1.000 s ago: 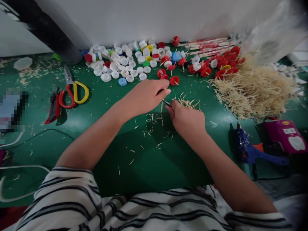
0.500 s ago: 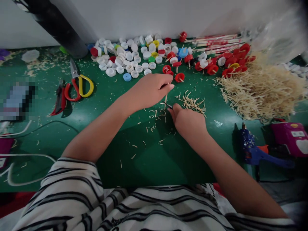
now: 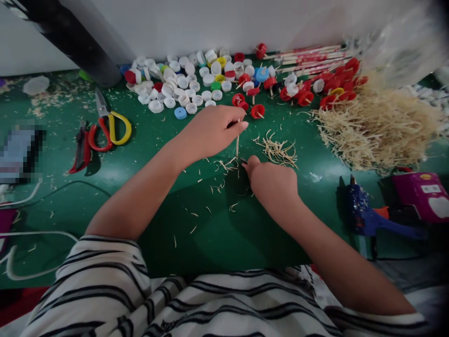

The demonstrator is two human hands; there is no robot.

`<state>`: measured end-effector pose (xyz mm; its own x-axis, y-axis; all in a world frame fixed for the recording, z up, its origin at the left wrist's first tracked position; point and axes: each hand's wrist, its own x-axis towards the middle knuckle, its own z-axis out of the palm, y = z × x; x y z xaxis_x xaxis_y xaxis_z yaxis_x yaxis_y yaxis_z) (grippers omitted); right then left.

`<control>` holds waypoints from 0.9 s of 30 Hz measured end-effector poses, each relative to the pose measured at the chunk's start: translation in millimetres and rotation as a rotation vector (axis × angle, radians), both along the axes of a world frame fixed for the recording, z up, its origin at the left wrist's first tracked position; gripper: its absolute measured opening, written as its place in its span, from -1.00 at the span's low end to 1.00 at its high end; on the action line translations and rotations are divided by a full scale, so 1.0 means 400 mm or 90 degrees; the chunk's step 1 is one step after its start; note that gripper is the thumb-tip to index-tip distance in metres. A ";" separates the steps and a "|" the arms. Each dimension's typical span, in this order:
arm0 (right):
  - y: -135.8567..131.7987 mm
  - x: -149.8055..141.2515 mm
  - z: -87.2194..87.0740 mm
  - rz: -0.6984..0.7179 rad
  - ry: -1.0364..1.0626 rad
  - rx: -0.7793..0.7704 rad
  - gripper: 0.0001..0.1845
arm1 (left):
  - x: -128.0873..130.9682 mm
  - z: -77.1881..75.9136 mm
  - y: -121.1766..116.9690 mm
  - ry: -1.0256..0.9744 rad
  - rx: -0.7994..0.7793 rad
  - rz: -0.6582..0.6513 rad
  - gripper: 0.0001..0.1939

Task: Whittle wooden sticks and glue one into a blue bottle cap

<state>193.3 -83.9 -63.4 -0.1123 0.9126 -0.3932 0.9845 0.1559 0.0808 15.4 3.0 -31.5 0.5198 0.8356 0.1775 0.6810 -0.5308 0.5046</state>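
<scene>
My left hand (image 3: 213,131) pinches the upper end of a thin wooden stick (image 3: 237,146), which points down toward the green tabletop (image 3: 196,210). Closed in my right hand (image 3: 271,182) is a small knife; only its dark blade tip (image 3: 243,161) shows, close to the stick's lower end, and its handle is hidden by the fingers. I cannot tell whether blade and stick touch. Curled wood shavings (image 3: 220,180) lie scattered beneath the hands, and a small pile of shavings (image 3: 278,149) sits just beyond my right hand.
Plastic bottle caps (image 3: 182,82) crowd the back, beside red caps on sticks (image 3: 305,97) and wrapped sticks (image 3: 312,58). Pale fibres (image 3: 382,126) heap at right, above a blue glue gun (image 3: 365,215) and purple box (image 3: 423,196). Scissors (image 3: 108,121), red cutters (image 3: 81,147) and a phone (image 3: 17,152) lie left.
The knife tip has moved down along the stick, to its lower end, and the stick hangs more upright. The whole view has shifted slightly.
</scene>
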 end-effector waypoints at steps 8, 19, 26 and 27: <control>-0.004 -0.003 0.010 -0.020 0.003 -0.019 -0.49 | 0.013 0.018 -0.017 0.027 -0.022 0.011 -0.60; 0.005 -0.002 0.036 -0.041 0.000 -0.068 -0.51 | 0.007 0.009 -0.014 0.029 -0.043 0.016 -0.59; 0.001 0.010 0.043 -0.035 -0.003 -0.083 -0.48 | 0.011 0.019 -0.025 0.054 -0.045 -0.004 -0.60; -0.002 0.014 0.042 -0.036 -0.005 -0.086 -0.49 | 0.015 0.022 -0.031 0.060 -0.043 -0.009 -0.60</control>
